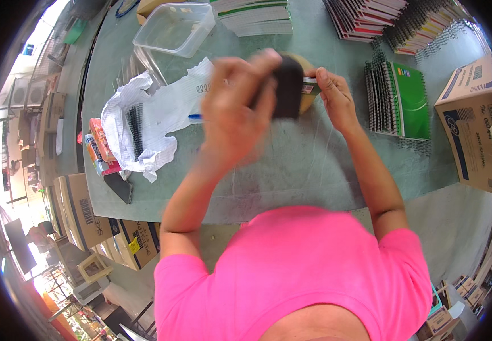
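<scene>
Black object (287, 88): upper centre of the frame, between the hands.
Crumpled white paper (155, 150): upper left of the frame.
Left hand (237, 105): blurred, gripping the black object's left side.
Right hand (337, 99): thumb and fingers pinching a small dark piece (309, 86) beside it.
Green notebooks (411, 99): stacked, upper right.

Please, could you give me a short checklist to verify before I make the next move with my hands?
1. Left hand has firm grip on the dark object: cannot tell; the hand is blurred.
2. Right hand is in sight: ok, at the right of the dark object.
3. Green-covered notebooks stand apart from both hands: ok, stacked farther right.
4. Crumpled paper lies flat: not ok, it is rumpled, left of the left hand.
5. Clear plastic box is upright: ok, its open top faces up.
</scene>
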A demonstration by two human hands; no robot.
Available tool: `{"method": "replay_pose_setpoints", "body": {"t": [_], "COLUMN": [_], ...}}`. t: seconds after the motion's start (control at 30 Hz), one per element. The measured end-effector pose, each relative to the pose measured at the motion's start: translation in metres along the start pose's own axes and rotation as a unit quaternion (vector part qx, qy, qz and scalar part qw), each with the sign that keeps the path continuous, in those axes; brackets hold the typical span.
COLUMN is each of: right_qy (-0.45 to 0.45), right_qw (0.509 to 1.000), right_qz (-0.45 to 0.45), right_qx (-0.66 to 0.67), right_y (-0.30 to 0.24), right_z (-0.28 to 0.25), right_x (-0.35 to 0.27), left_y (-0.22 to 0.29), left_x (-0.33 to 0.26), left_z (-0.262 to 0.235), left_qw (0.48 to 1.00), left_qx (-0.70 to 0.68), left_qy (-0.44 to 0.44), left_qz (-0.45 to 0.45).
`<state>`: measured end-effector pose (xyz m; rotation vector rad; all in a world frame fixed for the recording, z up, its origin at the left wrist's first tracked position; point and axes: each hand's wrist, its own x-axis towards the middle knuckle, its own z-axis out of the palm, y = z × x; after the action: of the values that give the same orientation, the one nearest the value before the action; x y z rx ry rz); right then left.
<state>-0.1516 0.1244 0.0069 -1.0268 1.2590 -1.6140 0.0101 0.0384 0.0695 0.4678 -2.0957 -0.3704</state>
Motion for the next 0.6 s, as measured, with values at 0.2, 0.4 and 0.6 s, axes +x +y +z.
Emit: {"method": "replay_pose_setpoints", "body": {"t": [0.2, 0.4, 0.6], "right_qy": [-0.008, -0.002, 0.073], "right_qw": [0.999, 0.996, 0.912], "right_qz": [-0.042, -0.063, -0.059], "right_qx": [0.021, -0.059, -0.4], "right_y": [0.012, 0.012, -0.022], "right_z": [-0.004, -0.009, -0.003], "right_x": [0.003, 0.003, -0.005], "left_y": [0.012, 0.005, -0.032], "left_x": [-0.01, -0.018, -0.003], "left_z": [-0.003, 0.014, 0.02], "left_qw": [0.982, 0.987, 0.974], "left_qx": [-0.012, 0.045, 0.068], "left_qy": [-0.178, -0.128, -0.187], "left_qz": [-0.055, 0.084, 0.106]}}
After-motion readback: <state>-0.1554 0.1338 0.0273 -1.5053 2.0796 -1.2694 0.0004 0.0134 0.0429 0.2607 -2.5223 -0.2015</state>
